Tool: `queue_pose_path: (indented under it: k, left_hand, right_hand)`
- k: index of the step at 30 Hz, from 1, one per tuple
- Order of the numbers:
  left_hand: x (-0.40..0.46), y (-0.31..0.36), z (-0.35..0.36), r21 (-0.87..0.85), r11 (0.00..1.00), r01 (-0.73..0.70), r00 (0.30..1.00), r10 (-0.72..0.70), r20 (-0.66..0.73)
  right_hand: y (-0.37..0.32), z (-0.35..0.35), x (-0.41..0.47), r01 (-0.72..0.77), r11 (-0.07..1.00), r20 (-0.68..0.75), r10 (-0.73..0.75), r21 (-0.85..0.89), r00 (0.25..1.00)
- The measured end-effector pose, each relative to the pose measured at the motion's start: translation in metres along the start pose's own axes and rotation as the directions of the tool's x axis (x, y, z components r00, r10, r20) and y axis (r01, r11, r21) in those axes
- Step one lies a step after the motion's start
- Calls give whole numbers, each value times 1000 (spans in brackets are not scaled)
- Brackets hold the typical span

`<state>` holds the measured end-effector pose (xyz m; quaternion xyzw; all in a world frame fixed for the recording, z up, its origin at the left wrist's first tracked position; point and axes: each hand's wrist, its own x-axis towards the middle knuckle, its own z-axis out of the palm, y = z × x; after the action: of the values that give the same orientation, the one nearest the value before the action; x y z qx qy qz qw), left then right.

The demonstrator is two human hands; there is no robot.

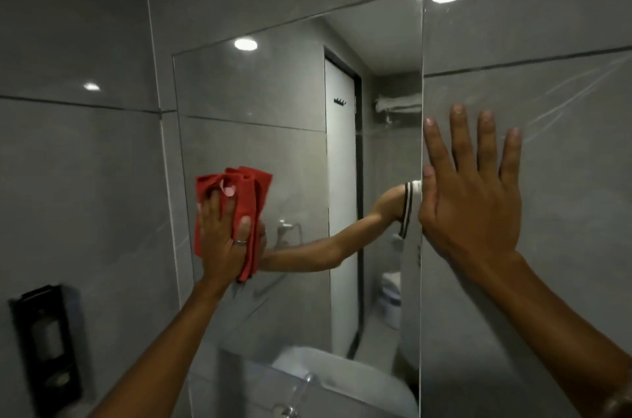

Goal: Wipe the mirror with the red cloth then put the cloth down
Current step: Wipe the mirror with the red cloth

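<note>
A frameless rectangular mirror (294,102) hangs on the grey tiled wall ahead. My left hand (224,232) presses a folded red cloth (251,191) flat against the mirror's left side, about halfway up; a ring shows on one finger. My right hand (475,198) lies flat on the wall tile with fingers spread, its thumb along the mirror's right edge. The mirror reflects my left arm, a white door and a ceiling light.
A black wall-mounted dispenser (46,345) sits low on the left wall. A white washbasin (342,376) with a chrome tap (287,409) lies below the mirror. Grey tile walls (547,24) surround everything, and a tile corner joint runs down just left of the mirror.
</note>
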<state>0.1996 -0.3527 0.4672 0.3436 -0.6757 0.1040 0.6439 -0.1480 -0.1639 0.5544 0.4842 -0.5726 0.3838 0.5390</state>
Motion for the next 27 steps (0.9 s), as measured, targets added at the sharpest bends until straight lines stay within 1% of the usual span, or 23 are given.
queue_pose_path:
  k: [2, 3, 4, 5, 8, 9, 10, 11, 12, 14, 15, 16, 17, 18, 19, 20, 21, 22, 23, 24, 25, 26, 27]
  left_hand:
    - [-18, -10, 3, -64, 966, 250, 959, -256, -121]
    - [-27, -9, 5, -63, 944, 324, 931, -330, -159]
    - [-36, -5, 7, -23, 943, 332, 928, -331, -172]
    - [-50, -5, 10, 24, 960, 280, 949, -274, -154]
    - [-95, -29, 13, 95, 994, 51, 999, -52, 1]
    - [-104, -41, 10, 102, 995, 20, 999, -23, 24]
    - [-114, -53, 9, 115, 992, 52, 998, -54, 12]
    - [-115, -59, 9, 105, 984, 143, 990, -140, -30]
    - [-121, -64, 8, 52, 957, 286, 957, -282, -69]
    - [-123, -64, 11, -82, 846, 527, 836, -533, -130]
    - [-130, -64, 14, -111, 790, 604, 777, -614, -142]
    - [-133, -58, 19, -113, 764, 636, 747, -645, -160]
    - [-140, -49, 25, -81, 770, 633, 752, -636, -175]
    - [-150, -38, 31, -30, 798, 602, 781, -595, -190]
    - [-161, -25, 37, 29, 852, 522, 841, -509, -182]
    - [-174, -17, 40, 94, 914, 394, 914, -380, -139]
    - [-186, -16, 39, 159, 963, 216, 976, -209, -60]
    - [-191, -21, 36, 207, 978, 35, 999, -41, 25]
    - [-189, -32, 29, 221, 971, -89, 993, 69, 99]
    - [-183, -44, 22, 205, 971, -120, 986, 93, 135]
    - [-175, -53, 15, 145, 989, -36, 992, 19, 121]
    - [-165, -59, 11, 66, 992, 110, 991, -115, 64]
    - [-156, -63, 10, 13, 966, 259, 966, -259, -21]
  right_hand:
    - [0, 0, -20, 14, 1000, 17, -14, 0, 1000]
    - [0, 0, -32, 26, 1000, 29, -26, -4, 999]
    - [1, 0, -43, 40, 999, 40, -39, -15, 998]
    - [2, 0, -56, 47, 999, 60, -45, -26, 997]
    - [5, 1, -92, 67, 996, 85, -62, -56, 994]
    - [5, 1, -99, 78, 994, 76, -72, -72, 995]
    - [5, 1, -106, 81, 994, 65, -76, -76, 995]
    - [6, 1, -105, 92, 992, 38, -89, -81, 995]
    - [6, 1, -107, 100, 992, 27, -98, -79, 995]
    - [5, 1, -105, 105, 991, 1, -105, -88, 994]
    - [4, 2, -108, 105, 991, 8, -104, -89, 995]
    - [4, 2, -109, 105, 990, 6, -105, -91, 994]
    - [4, 2, -110, 101, 991, 11, -100, -92, 995]
    - [3, 2, -111, 94, 991, 17, -92, -92, 996]
    - [4, 2, -110, 90, 992, 21, -89, -91, 996]
    - [3, 2, -110, 88, 992, 28, -86, -92, 996]
    - [2, 1, -110, 80, 993, 32, -77, -87, 996]
    - [1, 0, -109, 76, 994, 32, -73, -80, 997]
    - [1, -1, -109, 78, 994, 35, -75, -78, 997]
    - [2, -1, -109, 81, 994, 39, -78, -80, 996]
    - [2, -2, -109, 83, 993, 42, -80, -86, 996]
    - [2, -3, -108, 84, 992, 44, -80, -91, 996]
    - [1, -3, -108, 85, 992, 45, -81, -92, 996]
